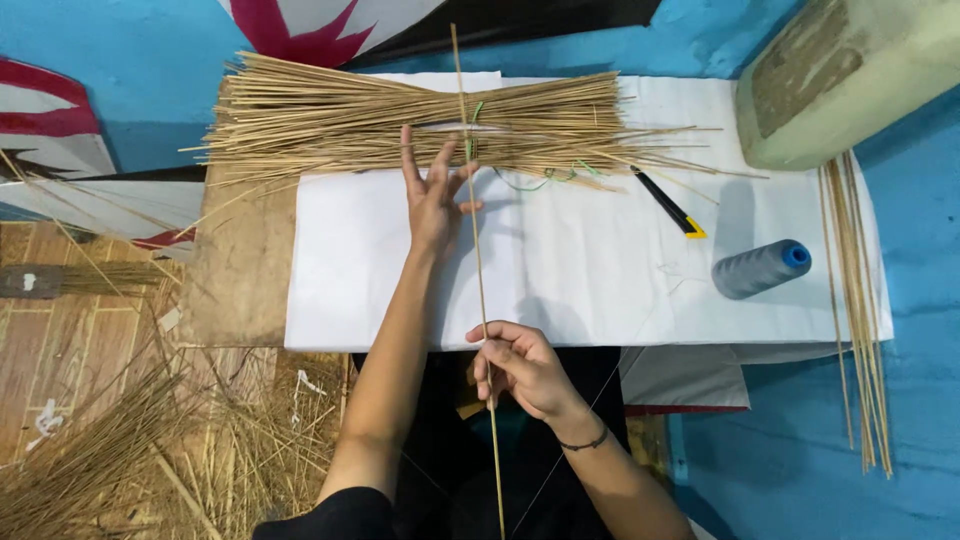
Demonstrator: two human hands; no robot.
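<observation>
My right hand is closed around a single thin stick, pinching it between thumb and fingers near its lower third; my left hand is spread wide, fingers splayed, palm down on the white paper, its fingertips touching the stick higher up. The stick lies across the middle of the paper with its long axis running almost straight away from me: the near end points down past my lap, the far end crosses the bundle of sticks and pokes out beyond it toward the red, white and black sheet at the top. It leans only slightly, the far tip a little to the left of the near one.

I judge the step in hand to be lining this stick up along the paper's centre. The next move would call for keeping it straight and flat under both hands without letting it roll or bow.

Further out on the surface, a black and yellow cutter lies just right of the bundle, a grey thread spool on its side beyond that, and more sticks trail along the right edge. Loose straw-like offcuts litter the floor on my left
</observation>
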